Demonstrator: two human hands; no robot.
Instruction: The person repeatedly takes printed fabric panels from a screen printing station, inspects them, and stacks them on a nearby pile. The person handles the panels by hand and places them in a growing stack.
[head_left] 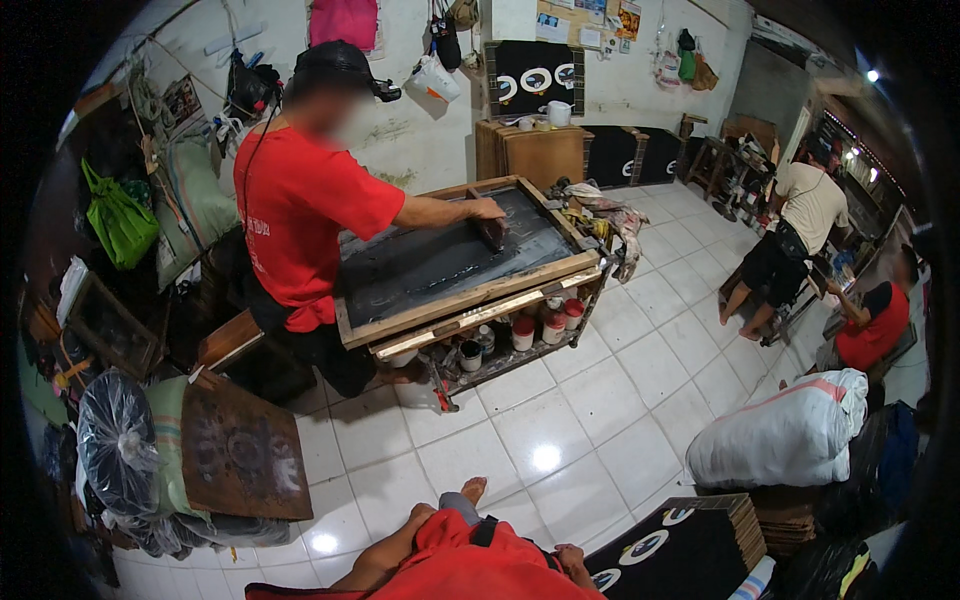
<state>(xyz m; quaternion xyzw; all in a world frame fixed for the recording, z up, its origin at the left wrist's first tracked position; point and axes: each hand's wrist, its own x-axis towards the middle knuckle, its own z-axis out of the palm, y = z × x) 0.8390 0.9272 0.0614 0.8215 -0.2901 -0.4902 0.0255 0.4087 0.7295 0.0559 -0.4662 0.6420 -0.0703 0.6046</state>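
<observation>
My left hand point(422, 512) is low in the view by my grey-clad leg; its fingers are too hidden to read. My right hand point(572, 560) is close to my red shirt, its fingers curled in; whether anything is inside them is hidden. Beside it leans a stack of black printed panels point(685, 535) with white oval motifs. Across the floor, a co-worker in a red shirt point(300, 200) bends over a wood-framed printing screen point(440, 325). That person's hand grips a squeegee point(494, 232) standing on the dark, wet mesh.
Paint tubs point(523, 332) fill the cart's lower shelf; rags point(610, 215) hang at its far corner. A brown board point(245, 450) leans on sacks at left. At right lies a white bundle point(780, 430). Two people, one in beige point(810, 200), are farther off.
</observation>
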